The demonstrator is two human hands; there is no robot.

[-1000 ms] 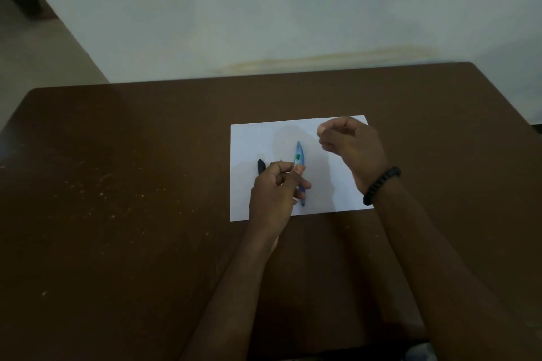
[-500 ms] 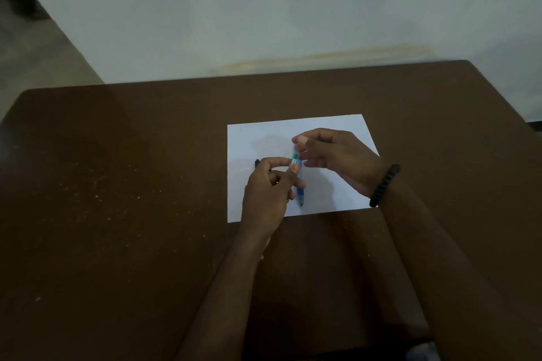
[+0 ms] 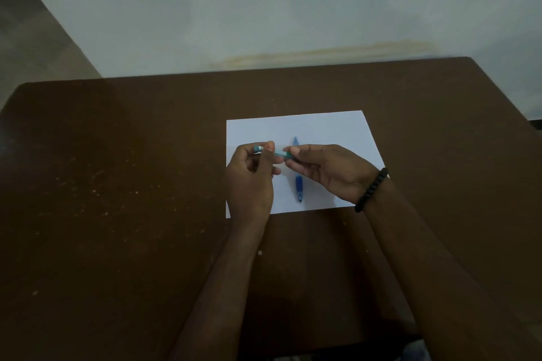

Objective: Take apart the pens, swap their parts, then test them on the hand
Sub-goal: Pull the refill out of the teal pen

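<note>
A teal-green pen (image 3: 277, 152) is held level above the white paper (image 3: 322, 126), one end in each hand. My left hand (image 3: 252, 182) pinches its left end between thumb and fingers. My right hand (image 3: 331, 173) pinches its right end, fingers curled round it. A blue pen (image 3: 298, 184) lies on the paper below and between the hands, pointing toward me, its middle hidden by my right fingers. The black part seen earlier is hidden behind my left hand.
The paper lies at the middle of a dark brown table (image 3: 117, 199). A pale wall (image 3: 264, 9) rises behind the table's far edge. A black bead bracelet (image 3: 371, 189) sits on my right wrist.
My right hand came in from the upper right and took the green pen's right end. The pen turned from upright to level, and the blue pen on the paper came into view.
</note>
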